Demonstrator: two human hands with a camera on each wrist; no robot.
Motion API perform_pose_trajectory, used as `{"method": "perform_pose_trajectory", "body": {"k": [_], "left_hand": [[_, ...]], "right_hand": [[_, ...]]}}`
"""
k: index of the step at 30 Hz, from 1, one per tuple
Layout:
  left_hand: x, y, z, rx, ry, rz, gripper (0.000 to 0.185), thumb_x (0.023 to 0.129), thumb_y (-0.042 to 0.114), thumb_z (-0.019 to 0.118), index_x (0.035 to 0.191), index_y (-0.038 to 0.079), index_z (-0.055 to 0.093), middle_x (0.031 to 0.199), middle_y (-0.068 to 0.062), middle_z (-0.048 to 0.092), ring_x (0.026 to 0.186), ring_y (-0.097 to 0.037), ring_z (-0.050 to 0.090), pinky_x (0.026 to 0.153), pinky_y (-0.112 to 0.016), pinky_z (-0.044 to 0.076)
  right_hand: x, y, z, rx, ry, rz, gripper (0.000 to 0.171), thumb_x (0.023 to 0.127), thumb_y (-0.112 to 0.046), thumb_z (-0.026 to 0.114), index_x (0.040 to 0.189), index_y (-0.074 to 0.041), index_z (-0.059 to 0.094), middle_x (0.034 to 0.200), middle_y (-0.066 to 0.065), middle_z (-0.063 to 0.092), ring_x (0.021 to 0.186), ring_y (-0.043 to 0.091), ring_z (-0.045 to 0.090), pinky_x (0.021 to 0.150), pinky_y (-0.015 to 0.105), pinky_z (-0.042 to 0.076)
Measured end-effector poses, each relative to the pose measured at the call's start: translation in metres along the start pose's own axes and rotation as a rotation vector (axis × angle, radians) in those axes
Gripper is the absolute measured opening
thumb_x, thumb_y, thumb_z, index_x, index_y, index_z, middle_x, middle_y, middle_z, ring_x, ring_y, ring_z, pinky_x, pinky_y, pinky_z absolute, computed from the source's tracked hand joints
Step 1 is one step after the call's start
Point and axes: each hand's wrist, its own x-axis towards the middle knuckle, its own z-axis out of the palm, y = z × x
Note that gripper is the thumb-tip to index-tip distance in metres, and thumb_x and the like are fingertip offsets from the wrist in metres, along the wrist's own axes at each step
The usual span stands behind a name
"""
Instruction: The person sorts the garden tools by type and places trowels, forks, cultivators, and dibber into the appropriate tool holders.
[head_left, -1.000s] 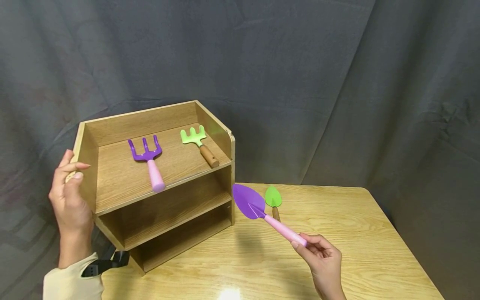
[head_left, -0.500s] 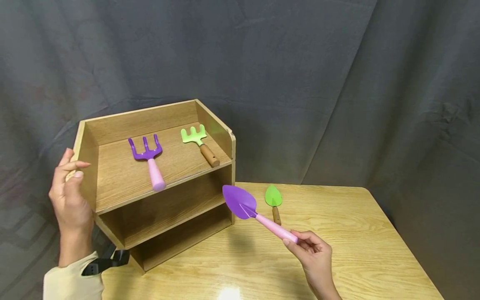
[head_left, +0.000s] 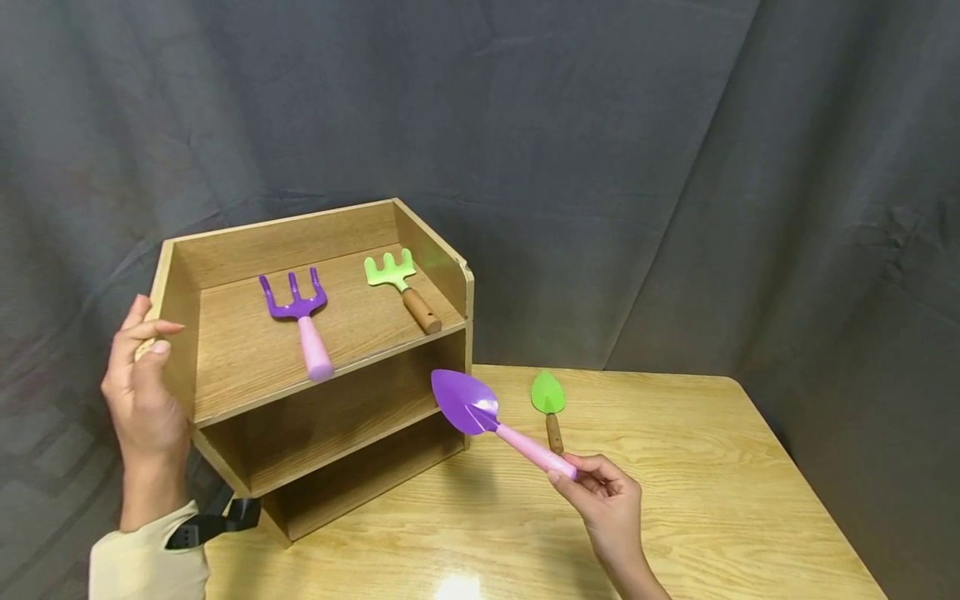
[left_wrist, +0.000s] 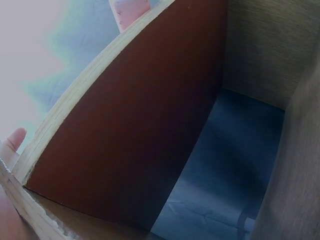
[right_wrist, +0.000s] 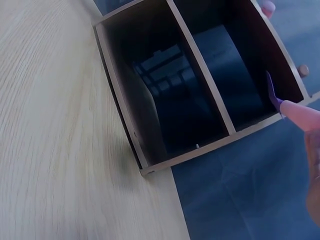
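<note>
The right grip pinches the purple trowel by the end of its pink handle, presumably so that the blade is left free; the trowel extends ahead and to the left of that grip, raised off the surface, its blade before the open front of the shelf. Whether the blade tip lies inside a compartment cannot be determined. The left grip grasps the shelf's left side wall at its rim, most likely to steady it. The walled top, to the right of the left grip, contains the purple fork, nearer, and the green fork, further off, both laid tines to the rear with handle ends projecting past the front edge, apparently for easy reach. Two front-opening compartments lie beneath. The green trowel rests on the surface just beyond the right grip, blade pointing away
</note>
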Motion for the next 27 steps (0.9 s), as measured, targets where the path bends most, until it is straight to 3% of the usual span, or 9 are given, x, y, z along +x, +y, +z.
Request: {"method": "perform_pose_trajectory", "body": {"k": [6, 19, 27], "left_hand": [[0.000, -0.002, -0.001, 0.010, 0.003, -0.007, 0.029, 0.088, 0.001, 0.041, 0.093, -0.003, 0.070, 0.143, -0.018, 0.045, 0.134, -0.025, 0.035, 0.108, -0.026, 0.014], [-0.001, 0.003, 0.002, 0.013, 0.000, 0.018, 0.028, 0.088, 0.001, 0.042, 0.095, -0.011, 0.066, 0.142, -0.019, 0.046, 0.133, -0.026, 0.037, 0.108, -0.027, 0.017], [-0.001, 0.003, 0.001, 0.032, -0.012, 0.016, 0.028, 0.089, 0.002, 0.041, 0.097, -0.010, 0.066, 0.143, -0.018, 0.045, 0.133, -0.026, 0.036, 0.108, -0.027, 0.016]], "right_hand": [[0.000, 0.005, 0.006, -0.007, 0.016, 0.021, 0.024, 0.068, 0.026, 0.069, 0.088, 0.013, 0.066, 0.089, 0.015, 0.070, 0.080, 0.019, 0.069, 0.069, 0.029, 0.054], [0.003, 0.021, 0.020, -0.030, 0.026, 0.035, 0.024, 0.068, 0.023, 0.071, 0.086, 0.008, 0.069, 0.087, 0.015, 0.068, 0.077, 0.016, 0.068, 0.067, 0.028, 0.054], [0.001, 0.028, 0.031, -0.011, 0.026, 0.065, 0.020, 0.068, 0.019, 0.074, 0.085, 0.013, 0.065, 0.088, 0.014, 0.070, 0.076, 0.018, 0.068, 0.067, 0.029, 0.054]]}}
